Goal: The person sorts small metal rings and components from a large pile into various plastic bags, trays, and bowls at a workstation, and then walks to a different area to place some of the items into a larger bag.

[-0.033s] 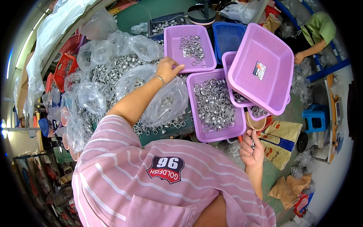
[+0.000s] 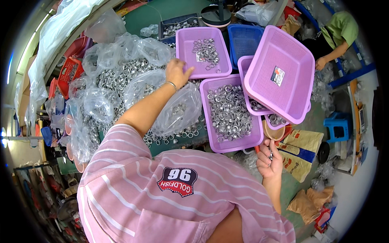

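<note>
I see my left hand [image 2: 177, 73] stretched far out over the table, fingers curled down onto the near left corner of a far purple tray [image 2: 204, 50]; whether it pinches anything I cannot tell. That shallow mesh-plastic tray holds only a thin scatter of small metal rings [image 2: 206, 47]. Just nearer, a second purple tray [image 2: 231, 113] is heaped with the same shiny grey rings. To its right a third purple tray [image 2: 279, 77] sits tilted, empty inside apart from a small label, propped over another purple tray that holds a few rings. A blue mesh basket [image 2: 245, 40] lies beyond them. Left of my arm, crumpled clear plastic bags [image 2: 178, 109] bulge with more rings. My right hand [image 2: 269, 160] is near, below the full tray's right corner, fingers pressed together around something small I cannot make out.
</note>
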A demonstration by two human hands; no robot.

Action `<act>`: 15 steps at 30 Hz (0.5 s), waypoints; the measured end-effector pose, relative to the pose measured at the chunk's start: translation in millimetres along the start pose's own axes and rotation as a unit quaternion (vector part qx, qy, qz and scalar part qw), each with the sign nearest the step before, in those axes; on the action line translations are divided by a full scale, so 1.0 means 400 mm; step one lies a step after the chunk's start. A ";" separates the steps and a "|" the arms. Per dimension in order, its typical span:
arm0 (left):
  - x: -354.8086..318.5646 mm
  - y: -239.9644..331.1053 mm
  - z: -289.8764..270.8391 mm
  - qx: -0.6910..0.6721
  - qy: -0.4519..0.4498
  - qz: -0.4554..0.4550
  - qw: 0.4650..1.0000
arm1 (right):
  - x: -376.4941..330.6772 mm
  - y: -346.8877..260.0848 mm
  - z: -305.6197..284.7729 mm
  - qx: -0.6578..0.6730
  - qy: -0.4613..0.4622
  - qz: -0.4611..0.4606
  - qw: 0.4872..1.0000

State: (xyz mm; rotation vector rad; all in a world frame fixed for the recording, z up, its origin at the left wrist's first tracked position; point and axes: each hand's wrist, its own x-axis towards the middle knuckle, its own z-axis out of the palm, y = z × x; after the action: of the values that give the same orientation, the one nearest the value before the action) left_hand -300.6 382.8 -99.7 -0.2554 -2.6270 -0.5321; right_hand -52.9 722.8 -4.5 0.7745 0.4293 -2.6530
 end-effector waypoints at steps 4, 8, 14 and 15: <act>0.076 -0.027 0.037 0.014 -0.205 -0.311 0.928 | 0.008 -0.001 -0.010 0.007 0.007 0.006 1.000; 0.133 -0.037 0.031 0.121 -0.350 -0.210 0.905 | 0.005 0.001 -0.003 -0.004 0.022 0.009 1.000; 0.196 0.042 -0.062 0.243 -0.394 -0.072 0.884 | 0.001 0.001 -0.020 -0.006 0.016 0.013 1.000; 0.205 0.047 -0.066 0.249 -0.396 -0.065 0.881 | 0.002 0.001 -0.022 -0.005 0.014 0.015 1.000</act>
State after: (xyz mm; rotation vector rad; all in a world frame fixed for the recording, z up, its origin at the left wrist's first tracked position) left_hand -358.1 396.6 -34.2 -0.1429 -3.4665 0.3155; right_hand -49.5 725.7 -12.1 0.8092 0.4350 -2.6133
